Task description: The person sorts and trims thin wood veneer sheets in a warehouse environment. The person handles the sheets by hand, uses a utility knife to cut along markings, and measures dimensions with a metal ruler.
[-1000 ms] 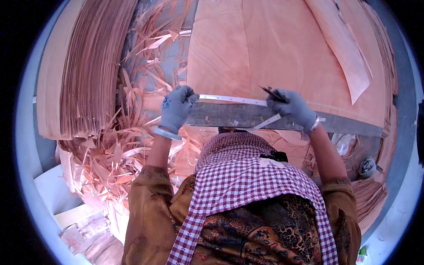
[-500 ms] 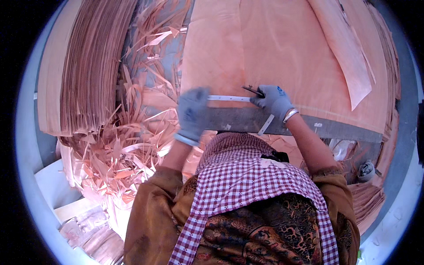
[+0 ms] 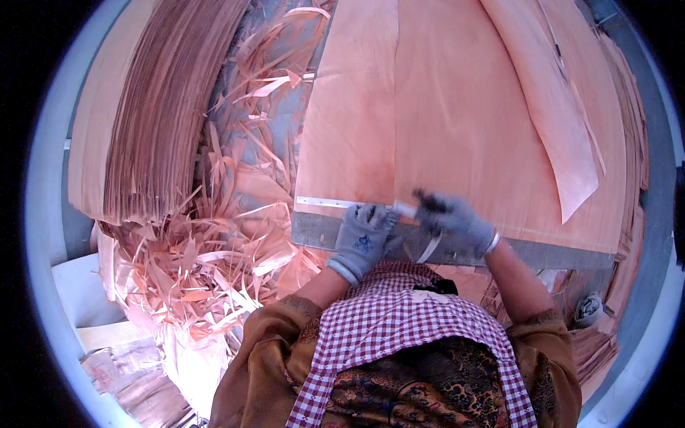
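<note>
A strip of white dotted tape runs along the near edge of a reddish wood veneer sheet. My left hand, in a grey glove, is closed with its fingers curled on this tape near the sheet's seam. To its right, my gloved right hand is closed round a small dark tool; motion blurs it, and its kind is unclear. The tape stretches between both hands. Below the right hand, another piece of white tape hangs over the dark table edge.
A tall stack of veneer sheets stands at the left. Veneer scraps lie heaped between it and the table. A curled veneer strip rests on the sheet's right part. At the lower right is a crumpled grey bundle.
My left hand has moved right along the edge, toward my right hand, leaving the tape's left stretch lying bare. My right hand still grips the dark tool. The whole view has shifted.
</note>
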Demonstrator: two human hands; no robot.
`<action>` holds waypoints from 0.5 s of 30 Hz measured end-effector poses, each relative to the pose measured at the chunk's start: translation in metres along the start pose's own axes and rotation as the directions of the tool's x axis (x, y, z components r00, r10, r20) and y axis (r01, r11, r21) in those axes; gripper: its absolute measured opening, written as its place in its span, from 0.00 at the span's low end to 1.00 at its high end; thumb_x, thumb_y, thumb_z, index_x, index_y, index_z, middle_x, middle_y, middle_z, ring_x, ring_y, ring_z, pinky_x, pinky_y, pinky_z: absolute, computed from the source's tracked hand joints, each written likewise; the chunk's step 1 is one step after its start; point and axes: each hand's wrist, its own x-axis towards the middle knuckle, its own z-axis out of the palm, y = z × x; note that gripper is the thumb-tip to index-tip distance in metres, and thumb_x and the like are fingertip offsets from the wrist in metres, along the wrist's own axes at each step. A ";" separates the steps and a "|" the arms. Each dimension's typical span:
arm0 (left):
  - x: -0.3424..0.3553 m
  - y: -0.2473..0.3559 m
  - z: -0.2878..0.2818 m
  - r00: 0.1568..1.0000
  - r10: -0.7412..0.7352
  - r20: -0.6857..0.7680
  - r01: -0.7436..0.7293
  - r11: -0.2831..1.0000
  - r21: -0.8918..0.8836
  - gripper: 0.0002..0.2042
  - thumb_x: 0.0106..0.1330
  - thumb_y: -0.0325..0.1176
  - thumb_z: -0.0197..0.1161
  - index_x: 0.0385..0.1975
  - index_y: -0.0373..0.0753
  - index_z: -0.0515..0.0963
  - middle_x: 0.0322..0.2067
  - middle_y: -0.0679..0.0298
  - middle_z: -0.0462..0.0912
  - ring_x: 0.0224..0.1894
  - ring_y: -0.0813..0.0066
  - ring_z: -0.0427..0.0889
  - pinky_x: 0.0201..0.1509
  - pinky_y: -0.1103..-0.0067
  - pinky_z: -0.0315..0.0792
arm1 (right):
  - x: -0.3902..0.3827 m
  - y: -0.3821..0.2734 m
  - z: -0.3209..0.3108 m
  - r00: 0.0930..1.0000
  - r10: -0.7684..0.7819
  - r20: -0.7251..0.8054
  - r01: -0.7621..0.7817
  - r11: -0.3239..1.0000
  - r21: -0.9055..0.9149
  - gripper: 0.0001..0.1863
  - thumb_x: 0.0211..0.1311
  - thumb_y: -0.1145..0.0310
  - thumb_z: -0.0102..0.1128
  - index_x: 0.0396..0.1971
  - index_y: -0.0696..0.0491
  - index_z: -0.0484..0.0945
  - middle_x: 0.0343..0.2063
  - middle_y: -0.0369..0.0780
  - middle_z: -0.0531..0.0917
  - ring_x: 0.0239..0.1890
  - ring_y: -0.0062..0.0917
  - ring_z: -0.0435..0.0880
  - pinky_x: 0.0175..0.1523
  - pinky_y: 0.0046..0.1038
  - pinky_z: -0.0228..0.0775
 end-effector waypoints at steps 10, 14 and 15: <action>0.129 -0.078 -0.027 0.934 0.088 -0.347 -0.067 0.995 0.073 0.21 0.58 0.35 0.54 0.52 0.37 0.69 0.51 0.55 0.71 0.55 0.61 0.68 0.59 0.67 0.59 | 0.154 -0.042 -0.088 0.981 0.000 -0.191 -0.020 0.995 -0.100 0.09 0.57 0.68 0.55 0.33 0.58 0.72 0.21 0.38 0.79 0.19 0.19 0.74 0.23 0.21 0.65; 0.154 -0.088 0.005 0.976 0.052 -0.213 -0.028 0.993 0.118 0.24 0.60 0.46 0.53 0.54 0.39 0.68 0.55 0.57 0.69 0.59 0.62 0.65 0.64 0.67 0.53 | 0.162 -0.030 -0.087 0.961 0.039 -0.273 -0.083 0.985 -0.151 0.09 0.53 0.69 0.58 0.29 0.59 0.71 0.19 0.41 0.79 0.18 0.22 0.78 0.22 0.26 0.68; 0.158 -0.088 0.004 0.978 0.060 -0.202 -0.038 0.993 0.109 0.25 0.59 0.47 0.53 0.54 0.39 0.68 0.54 0.56 0.69 0.58 0.61 0.66 0.62 0.67 0.54 | 0.160 -0.026 -0.087 0.954 0.052 -0.295 -0.097 0.985 -0.141 0.09 0.53 0.69 0.58 0.29 0.59 0.71 0.19 0.41 0.79 0.18 0.23 0.78 0.22 0.26 0.69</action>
